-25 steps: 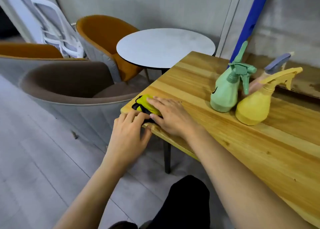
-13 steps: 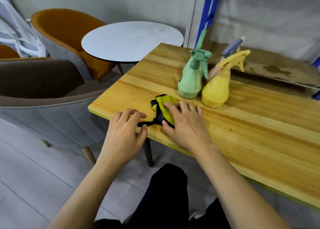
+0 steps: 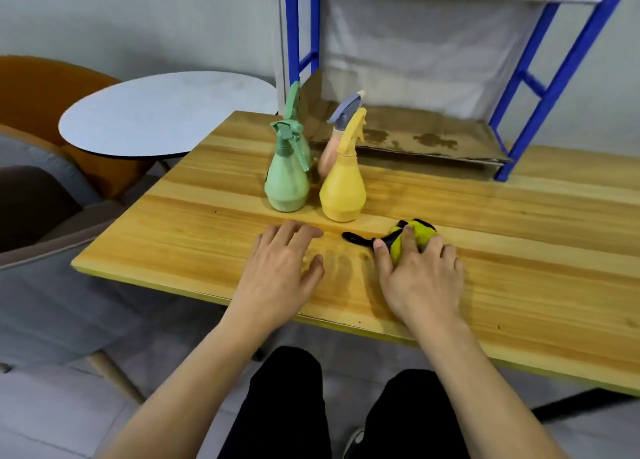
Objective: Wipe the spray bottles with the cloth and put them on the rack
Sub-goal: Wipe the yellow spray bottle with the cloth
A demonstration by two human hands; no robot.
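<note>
From the head camera: right hand [image 3: 420,278] grips the bunched cloth [image 3: 414,238] on the wooden table [image 3: 519,250], fingers curled over it; left hand [image 3: 280,268] lies spread and empty beside it. The green bottle [image 3: 287,178], yellow bottle [image 3: 343,184] and pink bottle [image 3: 327,153] stand just beyond, before the blue rack [image 3: 540,87]. They look light, smooth plastic: best taken at the neck.

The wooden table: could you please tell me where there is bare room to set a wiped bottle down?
The wooden table is bare right of the yellow cloth under the right hand, and left of the green spray bottle beyond the left hand. It is crowded where green, yellow and pink bottles cluster before the blue rack.
</note>
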